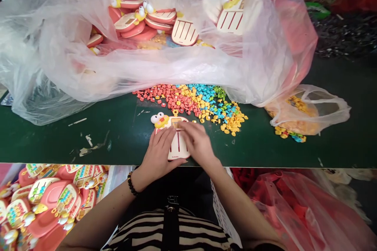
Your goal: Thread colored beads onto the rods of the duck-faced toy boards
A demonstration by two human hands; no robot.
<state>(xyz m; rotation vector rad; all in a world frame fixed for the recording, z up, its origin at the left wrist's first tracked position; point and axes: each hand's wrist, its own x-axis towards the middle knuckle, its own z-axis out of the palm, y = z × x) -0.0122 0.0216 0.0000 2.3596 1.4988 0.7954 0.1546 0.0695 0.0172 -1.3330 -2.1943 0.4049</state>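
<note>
Steadying the slotted toy [178, 148] near the front edge of the counter [118, 145], the left hand [157, 153] holds its left side, fingers spread on top, thumb along the lower edge. The right hand [199, 143] bends its fingers narrowly over the upper right; whether they pinch anything, I cannot tell. Best, I judge, to keep the left hold firm and work the right fingertips squarely, well clear of the heaped coloured pieces [182, 102] beyond.

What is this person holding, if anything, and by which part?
The left hand holds the toy panel by its left side and lower edge. The right hand is over its right side; whether it grips anything is hidden.
</note>
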